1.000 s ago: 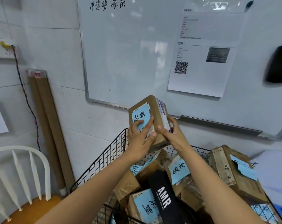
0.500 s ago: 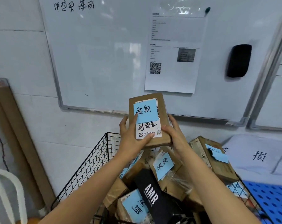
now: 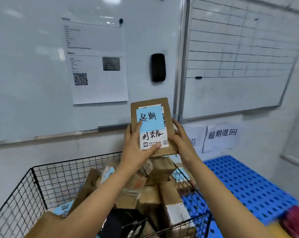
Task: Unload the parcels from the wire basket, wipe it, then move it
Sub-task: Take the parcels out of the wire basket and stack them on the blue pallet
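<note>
Both hands grip one parcel (blue-noted) above the parcel-heaped wire basket.

a parcel-handling room, most likely the back of a courier or delivery station; a wire basket is heaped with taped cardboard parcels, several bearing blue notes; the held-up parcel carries a printed shipping label with a barcode and a handwritten blue sticky note; a blue plastic pallet lies beside the basket, with paper signs in large chinese characters on the wall above it; one whiteboard holds a printed sheet with a qr code and a black eraser; the second whiteboard is ruled into a grid
</note>
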